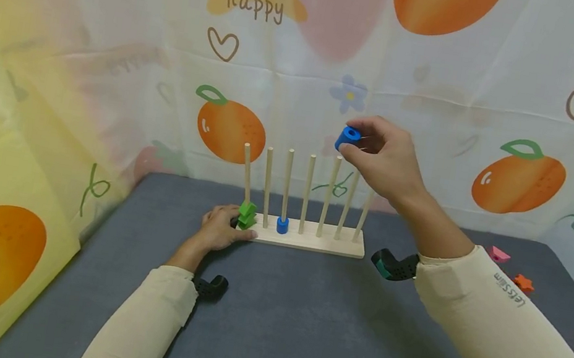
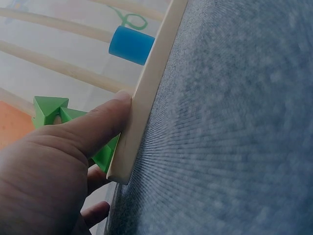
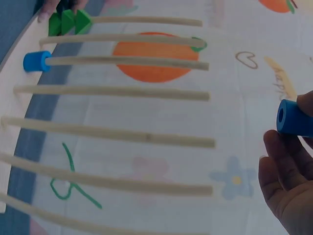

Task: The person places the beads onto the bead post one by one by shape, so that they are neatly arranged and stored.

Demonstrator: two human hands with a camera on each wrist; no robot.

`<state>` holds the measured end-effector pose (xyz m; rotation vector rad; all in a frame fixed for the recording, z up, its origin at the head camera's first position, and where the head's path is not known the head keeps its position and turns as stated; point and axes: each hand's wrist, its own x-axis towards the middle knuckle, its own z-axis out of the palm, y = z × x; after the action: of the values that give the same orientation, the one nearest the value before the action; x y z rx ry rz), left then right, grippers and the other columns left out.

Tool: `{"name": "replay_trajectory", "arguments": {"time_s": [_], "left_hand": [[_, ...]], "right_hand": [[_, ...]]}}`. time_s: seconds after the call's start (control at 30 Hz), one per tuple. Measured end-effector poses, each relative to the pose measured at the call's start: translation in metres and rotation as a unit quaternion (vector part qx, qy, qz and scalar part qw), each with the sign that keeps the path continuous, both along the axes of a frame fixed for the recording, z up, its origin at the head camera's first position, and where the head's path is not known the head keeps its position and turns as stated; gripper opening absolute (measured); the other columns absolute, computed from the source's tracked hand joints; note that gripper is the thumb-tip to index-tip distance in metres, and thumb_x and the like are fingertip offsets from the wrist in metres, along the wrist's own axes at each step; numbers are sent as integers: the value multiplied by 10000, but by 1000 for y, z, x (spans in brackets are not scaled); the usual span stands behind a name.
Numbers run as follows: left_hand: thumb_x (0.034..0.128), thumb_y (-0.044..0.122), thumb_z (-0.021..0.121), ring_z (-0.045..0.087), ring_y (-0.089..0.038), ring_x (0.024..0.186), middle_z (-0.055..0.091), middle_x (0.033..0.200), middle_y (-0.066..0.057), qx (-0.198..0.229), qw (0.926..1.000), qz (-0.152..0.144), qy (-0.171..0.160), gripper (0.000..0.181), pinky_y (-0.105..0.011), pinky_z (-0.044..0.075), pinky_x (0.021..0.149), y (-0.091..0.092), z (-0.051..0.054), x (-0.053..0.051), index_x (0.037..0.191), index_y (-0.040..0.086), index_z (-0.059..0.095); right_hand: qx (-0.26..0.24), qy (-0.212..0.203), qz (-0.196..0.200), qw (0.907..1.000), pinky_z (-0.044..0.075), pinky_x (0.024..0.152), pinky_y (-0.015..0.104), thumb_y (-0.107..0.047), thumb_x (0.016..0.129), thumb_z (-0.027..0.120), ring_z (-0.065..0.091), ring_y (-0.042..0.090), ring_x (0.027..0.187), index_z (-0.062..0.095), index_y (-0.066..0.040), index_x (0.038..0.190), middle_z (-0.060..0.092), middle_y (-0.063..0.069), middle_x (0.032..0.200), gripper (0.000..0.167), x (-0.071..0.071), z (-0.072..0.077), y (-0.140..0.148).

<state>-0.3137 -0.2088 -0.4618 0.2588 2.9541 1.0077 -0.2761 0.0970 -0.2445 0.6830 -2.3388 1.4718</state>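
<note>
Head view shows a blue cylinder (image 1: 343, 142) held above the pegged board (image 1: 310, 243), clear of its peg tips. It is short, smooth and evenly coloured, slightly tilted, with a round hole in the end that faces up. The right hand (image 1: 390, 161) pinches it between thumb and fingertips. At the board's left end, the left hand (image 1: 219, 230) grips the wood, thumb against the front edge; green pieces (image 1: 247, 215) are stacked on the leftmost peg there. A second cylinder (image 1: 282, 226), also blue, sits at the foot of the board's third peg from the left.

Writing on the right sleeve (image 1: 530, 349) seems to read "LetsSlim". On the printed sheet (image 1: 434, 102) behind the board, "happy" is legible.

Right wrist view adds the held cylinder's other end, where a hole shows too, facing the board's pegs. Left wrist view gives the left thumb lying along the board's edge and the flat angular faces of the green pieces. Only the head camera catches a pink piece (image 1: 498, 254) and an orange star (image 1: 523, 283), well to the board's right.
</note>
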Motion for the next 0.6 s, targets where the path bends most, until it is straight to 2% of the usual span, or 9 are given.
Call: {"name": "replay_trajectory", "arguments": {"time_s": [0.3,0.6], "left_hand": [[801,387,793,310,-343,1310,479,1403,-136,18,10000,-3,11,601,-545,114,1053,0,2,-1,1297,96,620],[803,392,790,306,-352,1314,481,1402,-140,-23,10000,-60,71,618,-557,108,1050,-1,2,1,1312,91,611]], "right_hand": [[95,-157,-64,9998,480,831,336,-110,875,687,598,206,968,629,-31,1216,650,72,1064,355,-20,-7,-33],[351,-229,-12,9991,474,824,321,-108,893,657,612,193,940,626,-24,1205,658,62,1054,325,-31,-21,-61]]}}
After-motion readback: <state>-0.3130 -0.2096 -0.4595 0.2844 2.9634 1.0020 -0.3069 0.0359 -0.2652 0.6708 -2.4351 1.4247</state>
